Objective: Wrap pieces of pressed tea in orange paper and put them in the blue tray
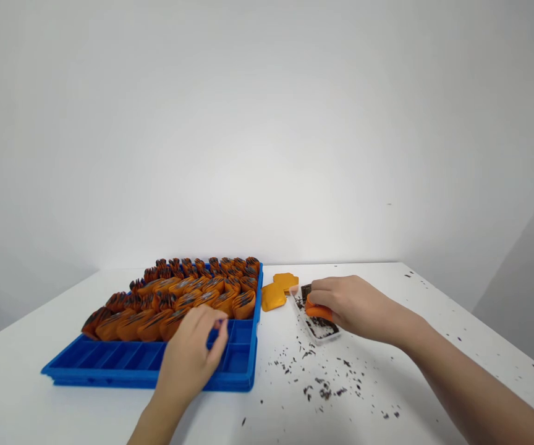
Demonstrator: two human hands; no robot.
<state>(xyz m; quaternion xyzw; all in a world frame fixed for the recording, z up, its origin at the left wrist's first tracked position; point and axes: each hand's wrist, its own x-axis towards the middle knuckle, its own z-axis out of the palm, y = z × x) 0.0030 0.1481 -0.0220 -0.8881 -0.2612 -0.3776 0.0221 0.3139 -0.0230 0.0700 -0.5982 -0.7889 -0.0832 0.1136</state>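
Head view: the risk I see is the little dish (pixel 323 329) skidding or tipping if the right hand (pixel 350 306) leans on it too hard. There are flakes (pixel 327 386) all over the worktop (pixel 434 346) as it is. The right hand's closed round an orange piece (pixel 316 311), pressed into the dish just right of the tray (pixel 109 364). The left hand (pixel 193 355) hovers over the tray's empty front slots with its fingertips pinched together. Can't tell if anything's between them.
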